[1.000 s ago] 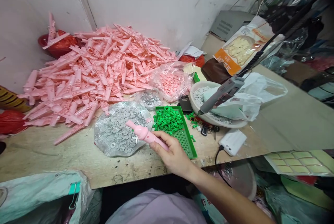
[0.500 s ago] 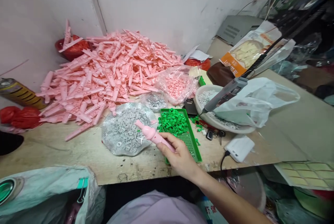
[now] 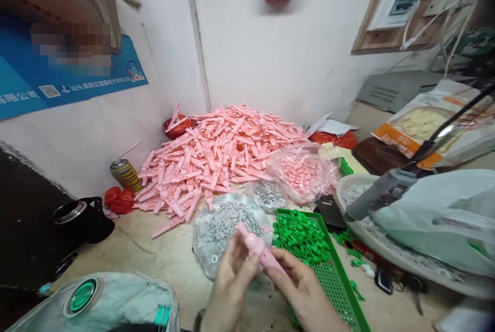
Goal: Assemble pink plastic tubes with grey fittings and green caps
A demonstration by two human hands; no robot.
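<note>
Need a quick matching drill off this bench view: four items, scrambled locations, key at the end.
Items
1. Pink part
2. Green pieces
3. Spray can
4. Grey handheld tool

Locations
A. Beside a red plastic bag, near the left wall
B. Tilted over the white bowl
C. In the right hand
D. Heaped in the perforated tray, with a few strays outside

Pairs: 1-C, 2-D, 3-A, 4-B

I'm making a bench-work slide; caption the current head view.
Right hand gripping a pink plastic part, left hand near its far end, before a heap of similar pink pieces.
</note>
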